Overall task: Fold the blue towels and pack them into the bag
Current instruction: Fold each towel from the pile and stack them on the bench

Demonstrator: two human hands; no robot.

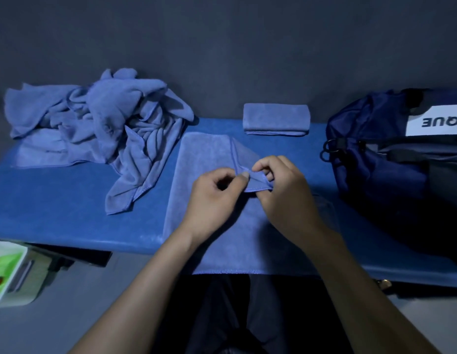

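Note:
A blue towel [204, 162] lies spread on the blue table [69, 200] in front of me, its near edge hanging over the table's front. One corner is lifted over the towel's middle. My left hand [214, 200] and my right hand [283, 192] both pinch that corner, fingertips nearly touching. A folded blue towel [275, 120] sits behind it near the wall. A heap of crumpled blue towels [102, 121] fills the table's left. The dark blue bag [390, 159] stands at the right, its top gaping toward me.
A dark wall rises right behind the table. On the floor at the lower left stands a white and green box [8, 272]. Metal rings [329, 152] hang from the bag's left end. My dark-clothed legs are below the table's front edge.

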